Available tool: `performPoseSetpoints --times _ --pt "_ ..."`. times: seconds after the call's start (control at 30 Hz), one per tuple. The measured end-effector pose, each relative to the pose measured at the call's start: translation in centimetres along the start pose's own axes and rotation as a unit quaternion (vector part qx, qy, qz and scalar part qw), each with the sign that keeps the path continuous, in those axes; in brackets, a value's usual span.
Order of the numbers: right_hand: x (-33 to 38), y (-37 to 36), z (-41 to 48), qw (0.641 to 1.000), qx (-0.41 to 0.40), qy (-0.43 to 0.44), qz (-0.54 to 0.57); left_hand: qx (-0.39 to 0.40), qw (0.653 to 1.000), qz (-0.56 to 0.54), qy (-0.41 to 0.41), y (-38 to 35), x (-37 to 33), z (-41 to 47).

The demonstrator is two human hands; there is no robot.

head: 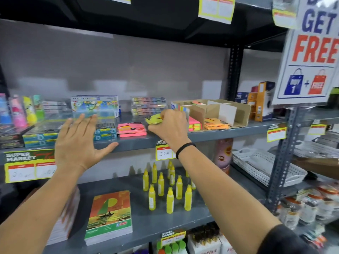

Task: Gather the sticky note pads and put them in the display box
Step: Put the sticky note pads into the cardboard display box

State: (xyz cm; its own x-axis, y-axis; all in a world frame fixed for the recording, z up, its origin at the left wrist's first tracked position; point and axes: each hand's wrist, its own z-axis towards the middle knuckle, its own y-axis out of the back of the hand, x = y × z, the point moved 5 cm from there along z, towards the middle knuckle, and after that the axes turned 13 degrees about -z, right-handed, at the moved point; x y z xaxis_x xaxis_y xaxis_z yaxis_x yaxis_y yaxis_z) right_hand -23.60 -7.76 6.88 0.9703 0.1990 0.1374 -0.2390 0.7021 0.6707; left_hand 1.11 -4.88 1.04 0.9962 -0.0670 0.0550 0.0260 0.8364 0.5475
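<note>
My right hand (169, 125) grips a yellow sticky note pad (153, 119) just above the middle shelf, left of the cardboard display box (225, 110). The box has dividers; orange pads (216, 124) lie in its front right section and pink and yellow pads (194, 123) in the front left one. A stack of pink sticky note pads (131, 129) lies on the shelf between my hands. My left hand (78, 142) hovers open with fingers spread in front of the shelf edge, holding nothing.
Blue packets (104, 133), a colourful box (94, 106) and clear cases (148, 106) crowd the same shelf. Below are yellow bottles (169, 189), a notebook stack (110, 215) and a white basket (266, 167). A metal upright (235, 70) and a hanging sale sign (311, 52) stand at right.
</note>
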Motion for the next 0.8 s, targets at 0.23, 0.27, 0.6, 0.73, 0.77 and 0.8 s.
performPoseSetpoints --times 0.23,0.27,0.6,0.73,0.77,0.8 --pt "-3.8 6.3 -0.1 0.98 -0.15 -0.03 0.126 -0.033 0.999 -0.003 -0.018 0.1 0.0 -0.2" --pt "-5.0 7.0 0.0 0.976 -0.167 -0.043 0.13 -0.036 0.999 -0.001 -0.021 0.1 0.1 -0.3" --pt "-16.9 5.4 -0.9 0.966 -0.168 -0.176 0.086 0.003 1.0 0.003 0.014 -0.8 0.6 0.1" --pt "-17.5 3.1 -1.3 0.978 -0.101 -0.177 0.048 0.004 1.0 -0.002 0.012 -0.6 0.4 0.1" --pt "-17.5 2.6 -1.3 0.98 -0.092 -0.17 0.041 0.004 1.0 -0.003 0.01 -0.5 0.4 0.2" --pt "-17.4 2.2 -1.3 0.983 -0.087 -0.161 0.032 -0.001 1.0 -0.003 0.008 -0.5 0.3 0.2"
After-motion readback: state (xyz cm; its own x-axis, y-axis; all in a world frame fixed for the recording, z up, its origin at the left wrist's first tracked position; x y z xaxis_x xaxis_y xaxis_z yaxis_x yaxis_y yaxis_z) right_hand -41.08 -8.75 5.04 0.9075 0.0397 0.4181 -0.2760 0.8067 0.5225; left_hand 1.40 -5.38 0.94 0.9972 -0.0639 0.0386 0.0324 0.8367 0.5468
